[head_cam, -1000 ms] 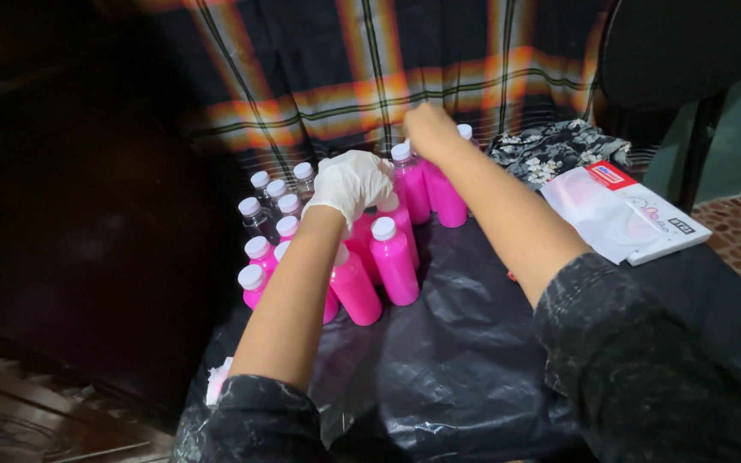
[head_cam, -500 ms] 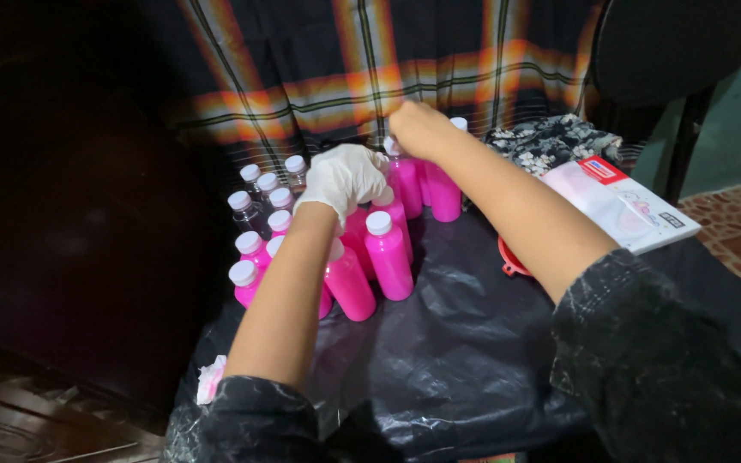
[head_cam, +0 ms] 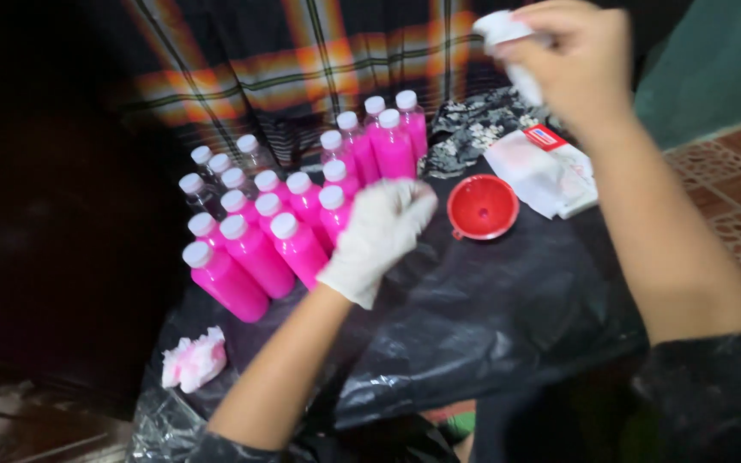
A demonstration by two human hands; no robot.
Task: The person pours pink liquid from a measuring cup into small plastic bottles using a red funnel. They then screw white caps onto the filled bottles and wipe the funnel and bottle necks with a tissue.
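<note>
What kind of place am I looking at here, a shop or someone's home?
Probably a home, set up for small-scale bottling: pink-filled bottles and a red funnel sit on a black plastic sheet, with a plaid cloth behind and a tiled floor alongside.

Gloved left hand (head_cam: pixel 381 233) hovers mid-frame, fingers curled, right beside the pink bottles (head_cam: pixel 298 225) with white caps crowding the centre left. Bare right hand (head_cam: pixel 575 62) is up at the top right, pinching a white glove (head_cam: pixel 508 39). A red funnel (head_cam: pixel 482 207) sits on the black plastic sheet (head_cam: pixel 490 317), near a white packet (head_cam: pixel 546 171). Pink-stained tissue (head_cam: pixel 194 360) lies lower left.
</note>
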